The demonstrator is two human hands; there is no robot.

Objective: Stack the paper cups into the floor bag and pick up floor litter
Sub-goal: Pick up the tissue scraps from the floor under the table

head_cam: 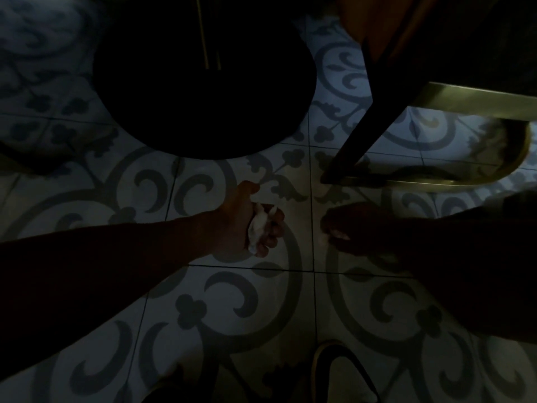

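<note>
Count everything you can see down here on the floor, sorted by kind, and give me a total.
Hands: 2, left hand and right hand
Crumpled white paper: 1, in the left hand
Round table base: 1
Chair: 1
Sandal: 1
Total: 6

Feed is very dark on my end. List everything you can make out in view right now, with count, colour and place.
Crumpled paper litter: one, white, clutched in the left hand.
Small pale scrap: one, whitish, at the right hand's fingertips; hold unclear.
Round table base: one, black, on the floor at top centre.
Chair frame: one, dark wood with brass rails, top right.
Tiled floor: pale with grey scrollwork, throughout.
Sandal: one, dark straps, bottom centre.
Cups and bag: none visible.
Left hand: grip closed on the litter.
Right hand: in shadow, low over the floor.
</note>
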